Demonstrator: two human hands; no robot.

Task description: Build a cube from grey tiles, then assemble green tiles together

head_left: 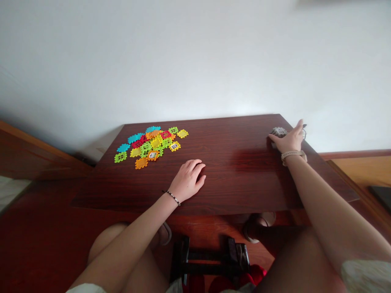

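My left hand (187,181) lies on the dark wooden table (226,183), palm down, with its fingers loosely bent and nothing seen in it. Beyond it to the left is a loose heap of flat interlocking puzzle tiles (156,141) with notched edges, in blue, red, orange, yellow and green. Some have a window-like grid. At the right end of the table, my right hand (290,140) has its thumb and fingers spread wide around a small grey-and-white patterned object (279,131). That object is blurred and partly hidden, and a dark bit shows beside the fingertips.
A pale wall (195,61) rises behind the table's back edge. Below the front edge are my legs, a black metal frame (207,262) and something red (258,273). Wooden furniture (366,175) stands at the right, and a wooden panel (39,150) at the left.
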